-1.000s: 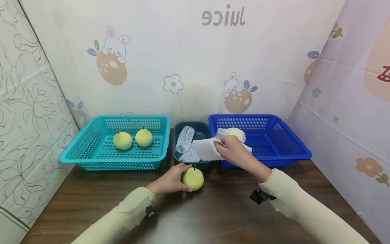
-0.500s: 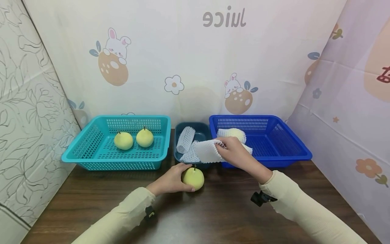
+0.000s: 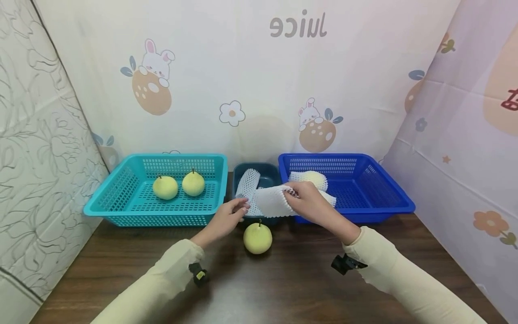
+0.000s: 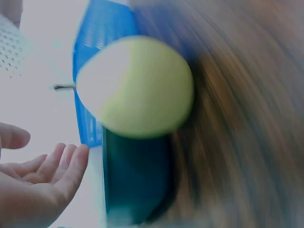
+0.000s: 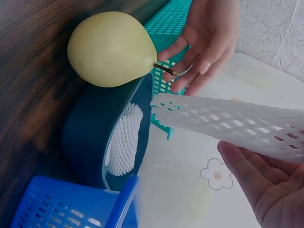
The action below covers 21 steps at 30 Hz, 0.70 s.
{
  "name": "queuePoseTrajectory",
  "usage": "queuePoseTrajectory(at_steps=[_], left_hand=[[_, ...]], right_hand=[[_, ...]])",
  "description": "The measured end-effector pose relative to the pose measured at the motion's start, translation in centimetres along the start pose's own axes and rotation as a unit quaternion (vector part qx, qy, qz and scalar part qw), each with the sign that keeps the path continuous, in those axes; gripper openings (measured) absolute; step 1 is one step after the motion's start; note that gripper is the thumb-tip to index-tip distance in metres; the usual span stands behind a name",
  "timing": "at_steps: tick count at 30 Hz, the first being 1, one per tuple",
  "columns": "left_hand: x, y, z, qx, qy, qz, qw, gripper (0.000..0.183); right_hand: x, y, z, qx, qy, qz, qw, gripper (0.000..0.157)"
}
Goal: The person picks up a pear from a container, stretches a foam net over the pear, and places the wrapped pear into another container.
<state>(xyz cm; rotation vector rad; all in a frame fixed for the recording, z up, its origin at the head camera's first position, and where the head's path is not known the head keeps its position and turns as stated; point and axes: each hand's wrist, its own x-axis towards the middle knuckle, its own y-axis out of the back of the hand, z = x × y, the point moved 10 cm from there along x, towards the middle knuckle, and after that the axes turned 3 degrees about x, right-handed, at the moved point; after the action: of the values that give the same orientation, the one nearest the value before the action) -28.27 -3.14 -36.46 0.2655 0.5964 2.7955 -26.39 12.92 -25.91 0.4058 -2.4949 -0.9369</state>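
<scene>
My right hand [image 3: 310, 201] grips one end of a white foam fruit net [image 3: 274, 201], whose other end points left above the small dark teal bin [image 3: 267, 181]. In the right wrist view, the foam net [image 5: 228, 122] is a lattice tube with its free end apart from my left hand [image 5: 209, 45]. Loosely bent and holding nothing, my left hand [image 3: 226, 219] hovers in front of the small bin. Just in front of that bin, a yellow-green pear [image 3: 257, 239] stands on the table, stem up. The left wrist view also shows this pear [image 4: 137, 88], blurred.
Two bare pears [image 3: 165, 187] sit in the turquoise basket [image 3: 154, 219] at left. At right, the blue basket [image 3: 376, 209] contains a pear in a foam net [image 3: 309, 178]. More foam nets [image 3: 248, 182] lie in the small bin. A printed curtain [image 3: 259, 67] hangs behind.
My left hand has let go of the pear and risen towards the free end of the foam net. The pear stays on the table; my right hand has hardly moved.
</scene>
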Motion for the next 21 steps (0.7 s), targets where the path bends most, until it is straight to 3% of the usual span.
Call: queuePoseTrajectory(at_steps=[4, 8, 13, 21], left_hand=[[0.7, -0.9, -0.9, -0.129, 0.067, -0.008, 0.9893, 0.037], [0.9, -1.4, -1.1, -0.193, 0.103, -0.002, 0.9759, 0.035], [0.9, -1.4, -1.4, -0.235, 0.106, 0.005, 0.9662, 0.034], [0.9, -1.5, -1.1, -0.291, 0.083, 0.001, 0.9532, 0.04]], right_hand=[[0.1, -0.2, -0.1, 0.004, 0.0, 0.001, 1.0, 0.02], [0.2, -0.5, 0.0, 0.013, -0.004, -0.002, 1.0, 0.019], [0.2, -0.4, 0.1, 0.017, -0.004, -0.002, 1.0, 0.018], [0.2, -0.4, 0.9, 0.034, -0.02, 0.001, 0.999, 0.016]])
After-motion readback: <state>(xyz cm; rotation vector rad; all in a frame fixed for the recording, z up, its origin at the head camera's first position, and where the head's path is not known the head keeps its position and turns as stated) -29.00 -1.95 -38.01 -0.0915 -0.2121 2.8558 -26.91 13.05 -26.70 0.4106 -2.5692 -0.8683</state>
